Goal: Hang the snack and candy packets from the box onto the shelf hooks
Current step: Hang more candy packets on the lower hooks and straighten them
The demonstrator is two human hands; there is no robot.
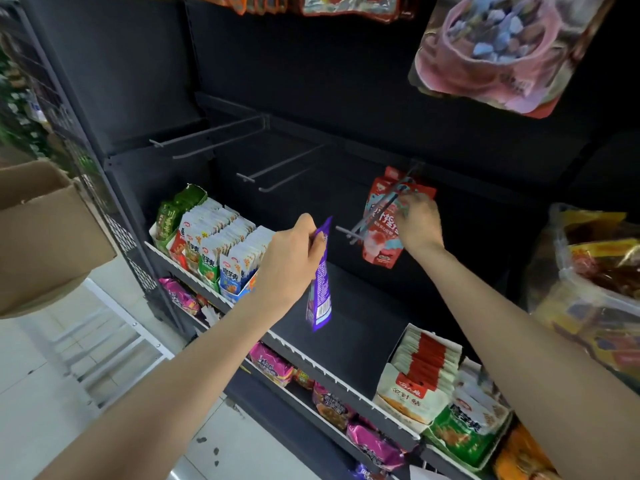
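Note:
My left hand (291,258) grips the top of a purple packet (320,282), which hangs down edge-on in front of the dark shelf, just left of a hook's tip. My right hand (417,221) holds the red and white packets (382,225) that hang on a double-wire hook (374,211) on the back panel. Its fingers curl round their right side. Two bare hooks (207,136) (277,168) stick out to the upper left. The cardboard box (45,230) stands open at the left edge.
Display cartons of small snack packs (211,244) sit on the shelf at left and others (426,372) at lower right. Purple packs lie on the shelf below. A large pink bag (502,50) hangs above right, and bagged goods (595,282) bulge at right.

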